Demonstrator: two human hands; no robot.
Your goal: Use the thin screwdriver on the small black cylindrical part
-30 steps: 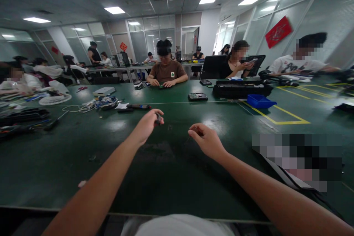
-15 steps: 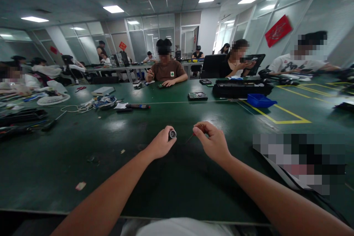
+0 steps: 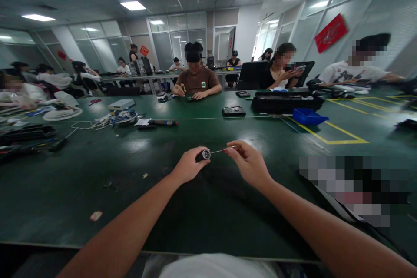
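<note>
My left hand (image 3: 190, 166) is closed around a short black cylinder (image 3: 203, 155), its silver-rimmed end turned to the right and toward me. The inside of that end is too small to make out. Between the fingertips of my right hand (image 3: 249, 160) is a thin screwdriver (image 3: 216, 151) with a reddish part by the fingers. Its slim metal shaft points left, and the tip is at the cylinder's rimmed end; whether it touches or goes inside I cannot tell. Both hands are held above the green tabletop (image 3: 202, 221).
Across the table a person (image 3: 198, 80) works on a green circuit board. A hard drive (image 3: 233, 111), a blue tray (image 3: 309, 116) and a long black casing (image 3: 288, 102) lie ahead and right. Tangled cables (image 3: 124, 118) and a pen-like tool (image 3: 163, 123) are ahead left.
The screwdriver has swung from pointing down-left to nearly level, and its tip has come to the cylinder's end. The cylinder has turned slightly toward the right hand.
</note>
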